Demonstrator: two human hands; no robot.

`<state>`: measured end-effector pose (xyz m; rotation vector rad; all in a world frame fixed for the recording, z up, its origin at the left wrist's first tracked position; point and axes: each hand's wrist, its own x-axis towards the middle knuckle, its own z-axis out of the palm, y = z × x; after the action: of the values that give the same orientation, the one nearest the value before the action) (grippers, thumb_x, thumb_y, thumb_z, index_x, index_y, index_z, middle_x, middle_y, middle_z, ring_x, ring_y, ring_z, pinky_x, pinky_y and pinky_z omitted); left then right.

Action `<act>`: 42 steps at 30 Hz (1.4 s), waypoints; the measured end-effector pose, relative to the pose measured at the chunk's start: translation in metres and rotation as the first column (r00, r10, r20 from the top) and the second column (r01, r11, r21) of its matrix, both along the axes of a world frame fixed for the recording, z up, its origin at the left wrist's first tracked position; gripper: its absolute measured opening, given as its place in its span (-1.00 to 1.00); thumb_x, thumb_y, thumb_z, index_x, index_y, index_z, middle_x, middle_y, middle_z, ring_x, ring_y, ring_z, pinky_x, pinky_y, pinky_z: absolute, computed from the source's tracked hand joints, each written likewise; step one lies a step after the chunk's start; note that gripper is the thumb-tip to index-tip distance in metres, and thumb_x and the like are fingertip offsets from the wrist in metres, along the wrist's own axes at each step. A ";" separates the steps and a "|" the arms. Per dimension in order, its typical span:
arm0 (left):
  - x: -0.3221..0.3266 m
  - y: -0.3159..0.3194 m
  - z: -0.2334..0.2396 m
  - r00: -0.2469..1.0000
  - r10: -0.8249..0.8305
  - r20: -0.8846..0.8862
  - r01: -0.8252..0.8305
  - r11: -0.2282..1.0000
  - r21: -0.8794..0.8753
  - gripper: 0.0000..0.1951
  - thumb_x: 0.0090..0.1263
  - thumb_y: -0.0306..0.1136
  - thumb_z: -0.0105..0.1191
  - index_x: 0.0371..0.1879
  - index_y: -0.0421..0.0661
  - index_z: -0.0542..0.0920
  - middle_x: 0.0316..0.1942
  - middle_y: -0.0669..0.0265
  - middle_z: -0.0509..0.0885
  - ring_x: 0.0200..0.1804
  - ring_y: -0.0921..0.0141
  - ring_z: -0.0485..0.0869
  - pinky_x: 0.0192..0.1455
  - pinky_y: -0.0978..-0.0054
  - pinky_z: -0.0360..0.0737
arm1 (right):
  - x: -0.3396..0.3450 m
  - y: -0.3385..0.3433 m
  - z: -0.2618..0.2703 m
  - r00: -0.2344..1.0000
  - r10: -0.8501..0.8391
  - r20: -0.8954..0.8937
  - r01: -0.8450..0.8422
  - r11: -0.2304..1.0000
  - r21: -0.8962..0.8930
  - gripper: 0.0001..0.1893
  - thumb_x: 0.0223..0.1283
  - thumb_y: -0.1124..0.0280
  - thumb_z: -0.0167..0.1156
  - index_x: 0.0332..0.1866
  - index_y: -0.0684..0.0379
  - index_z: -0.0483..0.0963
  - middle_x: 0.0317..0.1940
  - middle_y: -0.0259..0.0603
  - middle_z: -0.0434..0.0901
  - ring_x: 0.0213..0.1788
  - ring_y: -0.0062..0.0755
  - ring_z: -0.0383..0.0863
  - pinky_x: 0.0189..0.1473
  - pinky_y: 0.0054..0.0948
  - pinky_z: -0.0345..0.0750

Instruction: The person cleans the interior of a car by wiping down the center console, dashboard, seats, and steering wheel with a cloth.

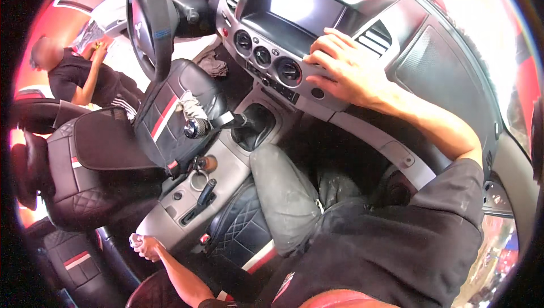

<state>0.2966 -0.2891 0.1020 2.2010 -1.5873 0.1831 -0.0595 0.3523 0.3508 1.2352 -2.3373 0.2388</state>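
Observation:
My right hand (340, 68) reaches across to the dashboard with its fingers spread. Its fingertips are at the trim by the lower right corner of the touchscreen (308, 6), between the screen and an air vent (376, 40). Nothing shows in its grasp. At the rear end of the grey centre console (163, 218), my left hand (148, 248) is closed around a small whitish item (135, 239), too small to identify. Three round climate control knobs (263, 56) sit below the screen.
A gear lever knob (196, 128) stands over the driver's seat (178, 95), with a pale cloth (190, 106) by it. Behind it are a handbrake lever (207, 191) and an amber item (208, 163). The steering wheel (163, 31) is beyond. Another person (80, 70) is outside the driver's side.

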 end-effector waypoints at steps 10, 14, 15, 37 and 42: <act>-0.001 0.023 0.018 1.000 -0.027 -0.016 0.027 1.000 0.013 -0.34 0.31 0.27 -0.08 0.17 -0.04 0.46 0.03 0.05 0.62 0.04 0.01 0.65 0.04 -0.02 0.58 | 0.007 0.000 0.000 0.998 0.001 0.070 -0.003 1.000 0.029 -0.70 0.04 0.30 0.35 -0.15 0.19 0.51 -0.14 -0.21 0.49 0.03 -0.22 0.52 0.41 -0.11 0.30; -0.004 0.020 0.015 1.000 0.005 0.002 -0.005 0.998 -0.067 -0.49 0.25 0.16 0.02 -0.03 0.01 0.63 -0.06 0.10 0.68 -0.02 0.08 0.69 0.00 0.05 0.61 | 0.006 0.002 -0.001 0.999 0.042 -0.008 -0.041 0.999 0.024 -0.71 -0.03 0.29 0.36 -0.24 0.19 0.52 -0.19 -0.18 0.48 0.04 -0.15 0.47 0.23 -0.24 0.43; -0.003 0.020 0.014 1.000 0.011 0.001 -0.011 0.997 -0.071 -0.49 0.25 0.16 0.02 -0.03 0.01 0.63 -0.06 0.10 0.68 -0.02 0.08 0.69 0.00 0.05 0.61 | 0.007 0.002 0.001 0.999 0.035 -0.001 -0.035 0.999 0.035 -0.72 -0.03 0.31 0.36 -0.25 0.20 0.51 -0.19 -0.17 0.48 0.04 -0.14 0.49 0.29 -0.20 0.40; -0.021 0.052 0.039 0.995 -0.094 -0.027 0.092 0.995 -0.046 -0.52 0.35 0.05 -0.02 0.05 -0.08 0.46 -0.02 0.01 0.60 0.00 0.04 0.63 -0.01 0.05 0.61 | 0.032 -0.007 0.014 0.993 -0.113 0.036 0.100 0.958 0.270 -0.30 -0.07 0.38 0.36 0.27 0.28 0.34 0.16 0.03 0.32 0.35 0.09 0.21 0.51 0.03 0.03; -0.015 0.064 0.048 0.992 -0.099 -0.074 0.098 0.995 -0.014 -0.52 0.34 0.02 0.02 0.06 -0.09 0.47 -0.03 -0.02 0.59 0.02 0.03 0.61 0.04 0.05 0.58 | 0.032 -0.011 0.014 0.984 -0.164 0.072 0.135 0.944 0.302 -0.25 -0.05 0.35 0.36 0.34 0.26 0.28 0.19 0.04 0.29 0.38 0.12 0.17 0.52 0.00 0.00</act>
<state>0.2811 -0.2252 0.1502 2.0910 -1.6454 0.0784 -0.0272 0.3410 0.3644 1.1925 -2.6078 -0.1118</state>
